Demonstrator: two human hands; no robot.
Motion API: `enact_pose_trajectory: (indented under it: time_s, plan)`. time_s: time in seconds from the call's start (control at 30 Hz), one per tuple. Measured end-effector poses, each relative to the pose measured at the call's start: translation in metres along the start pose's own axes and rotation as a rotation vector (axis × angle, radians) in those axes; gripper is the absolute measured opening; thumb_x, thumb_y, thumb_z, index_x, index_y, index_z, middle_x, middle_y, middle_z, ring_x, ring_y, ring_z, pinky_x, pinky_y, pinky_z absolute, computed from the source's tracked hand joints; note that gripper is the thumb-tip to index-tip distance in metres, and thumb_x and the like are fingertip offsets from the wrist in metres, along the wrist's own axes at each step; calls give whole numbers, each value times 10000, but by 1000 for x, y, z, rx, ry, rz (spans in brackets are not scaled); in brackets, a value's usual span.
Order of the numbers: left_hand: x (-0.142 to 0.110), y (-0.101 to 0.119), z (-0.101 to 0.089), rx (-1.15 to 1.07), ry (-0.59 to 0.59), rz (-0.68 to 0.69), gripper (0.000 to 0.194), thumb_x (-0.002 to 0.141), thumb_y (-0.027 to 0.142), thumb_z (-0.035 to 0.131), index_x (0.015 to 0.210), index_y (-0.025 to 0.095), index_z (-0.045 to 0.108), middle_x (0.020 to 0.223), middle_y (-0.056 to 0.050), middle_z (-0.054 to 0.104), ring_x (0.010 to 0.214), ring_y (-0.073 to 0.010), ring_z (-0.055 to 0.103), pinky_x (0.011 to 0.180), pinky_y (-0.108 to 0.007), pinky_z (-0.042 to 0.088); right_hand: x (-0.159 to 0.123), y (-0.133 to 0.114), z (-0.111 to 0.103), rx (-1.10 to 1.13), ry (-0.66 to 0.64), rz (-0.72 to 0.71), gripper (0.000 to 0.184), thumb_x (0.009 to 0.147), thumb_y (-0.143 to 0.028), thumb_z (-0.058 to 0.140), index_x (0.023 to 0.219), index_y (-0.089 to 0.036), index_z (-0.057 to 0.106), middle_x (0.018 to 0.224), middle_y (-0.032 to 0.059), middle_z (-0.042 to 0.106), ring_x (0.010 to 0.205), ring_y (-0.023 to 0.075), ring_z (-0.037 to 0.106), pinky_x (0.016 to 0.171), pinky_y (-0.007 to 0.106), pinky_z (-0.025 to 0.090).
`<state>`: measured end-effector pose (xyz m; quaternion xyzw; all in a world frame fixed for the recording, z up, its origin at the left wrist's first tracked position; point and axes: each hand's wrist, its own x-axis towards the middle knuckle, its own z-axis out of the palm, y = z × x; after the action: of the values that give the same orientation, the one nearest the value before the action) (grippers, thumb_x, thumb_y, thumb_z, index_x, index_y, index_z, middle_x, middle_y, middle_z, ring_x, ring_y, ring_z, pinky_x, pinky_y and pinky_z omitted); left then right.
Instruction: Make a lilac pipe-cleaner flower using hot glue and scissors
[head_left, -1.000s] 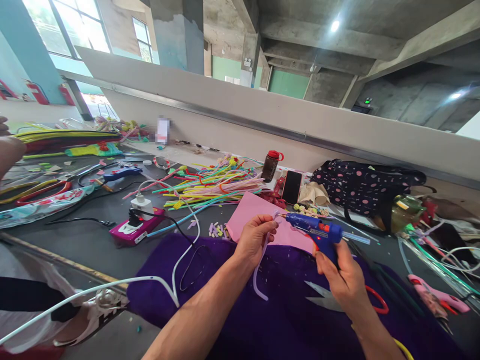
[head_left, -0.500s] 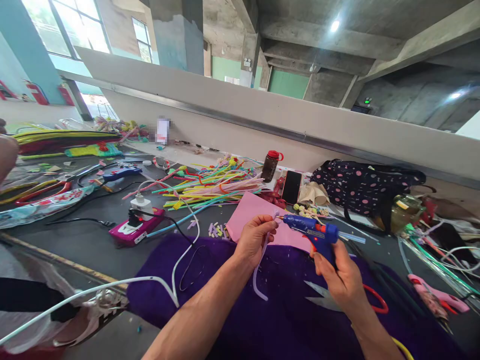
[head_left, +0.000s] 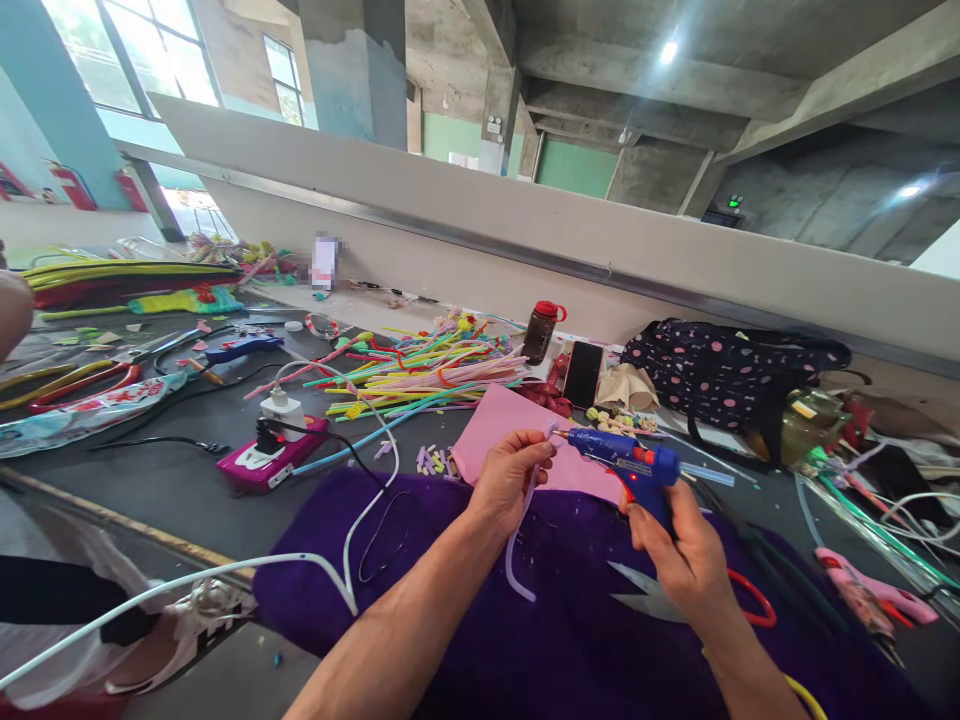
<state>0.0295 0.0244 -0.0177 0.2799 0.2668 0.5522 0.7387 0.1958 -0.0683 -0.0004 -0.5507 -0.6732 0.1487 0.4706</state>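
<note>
My left hand (head_left: 517, 470) is closed in a pinch on a pale purple pipe cleaner (head_left: 516, 570), whose long end hangs down and curls over the dark purple cloth (head_left: 322, 540). A small purple piece shows just above my fingertips. Wrapped round its handle, my right hand (head_left: 679, 540) grips a blue glue gun (head_left: 622, 455) with a clear glue stick at its back. The nozzle points left, right at the piece by my left fingertips; I cannot tell whether it touches. Scissors (head_left: 649, 595) with red handles lie partly hidden under my right wrist. Behind both hands lies a pink sheet (head_left: 487, 430).
Bundled coloured pipe cleaners (head_left: 442, 375) lie beyond the pink sheet. A red-lidded bottle (head_left: 541, 332), a phone (head_left: 583, 375) and a patterned bag (head_left: 720, 375) stand farther back. A magenta power strip (head_left: 274, 455) with cords sits at left. Another person's foot (head_left: 180, 630) shows lower left.
The glue gun has shifted very slightly to the right at its rear end. Both hands otherwise keep nearly the same place and grip.
</note>
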Motion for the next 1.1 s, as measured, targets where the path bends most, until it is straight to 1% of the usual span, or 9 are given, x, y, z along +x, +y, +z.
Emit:
enact_pose_trajectory:
  time_s: [0.23,0.4,0.5,0.6,0.73,0.83,0.9,1.03,1.1]
  plan:
    - [-1,0,1,6,8,-4,204,543,144,714,686,137,569,615,1,587,501,-62,500,436,-169,335,-1,-3,0,80,75,39,165,829,-301,475,962,-208,500,619,-32,508,533,120,455,536,242,385]
    - [-1,4,2,-4,20,-17,209,553,134,710,695,137,556,595,12,567,493,-58,499,433,-158,342,4,3,-1,313,90,165,214,840,-305,486,1032,-215,472,610,-26,540,566,134,496,499,234,391]
    - [-2,9,2,-50,-24,-29,195,576,126,700,698,137,548,603,9,568,495,-50,491,428,-144,337,12,15,3,501,149,240,202,832,-319,499,1007,-220,483,599,-25,550,538,130,490,430,212,375]
    - [-6,12,2,-109,-121,-61,180,597,124,692,709,134,551,613,5,566,491,-40,478,422,-132,329,20,30,5,543,128,303,160,815,-326,528,914,-200,539,624,-25,542,525,109,467,452,210,393]
    - [-13,13,4,-125,-217,-172,162,608,108,683,698,135,551,605,6,559,487,-40,480,414,-125,324,26,43,10,438,57,391,260,783,-346,563,992,-192,551,616,-40,509,525,107,471,470,208,405]
    - [-17,11,7,-95,-252,-237,146,616,109,680,676,131,548,599,4,562,476,-41,482,411,-129,331,30,53,20,327,-9,438,478,779,-372,543,1203,-182,431,679,-20,546,563,141,530,453,225,423]
    - [-18,9,8,-83,-271,-269,144,614,112,683,674,127,553,604,0,570,470,-41,482,407,-132,332,33,62,28,170,-48,414,524,795,-378,502,1254,-162,372,739,10,587,585,161,566,451,239,433]
    - [-19,6,7,-74,-315,-302,145,612,124,691,672,126,558,577,5,566,458,-43,479,406,-137,333,37,74,38,-202,-99,241,383,808,-324,468,1149,-149,481,792,55,645,625,189,603,572,302,462]
    - [-19,4,7,-68,-324,-303,139,622,127,684,658,130,551,560,8,559,459,-46,480,411,-139,338,37,68,36,-273,-78,189,308,776,-302,517,1050,-165,558,874,80,643,756,223,605,685,348,452]
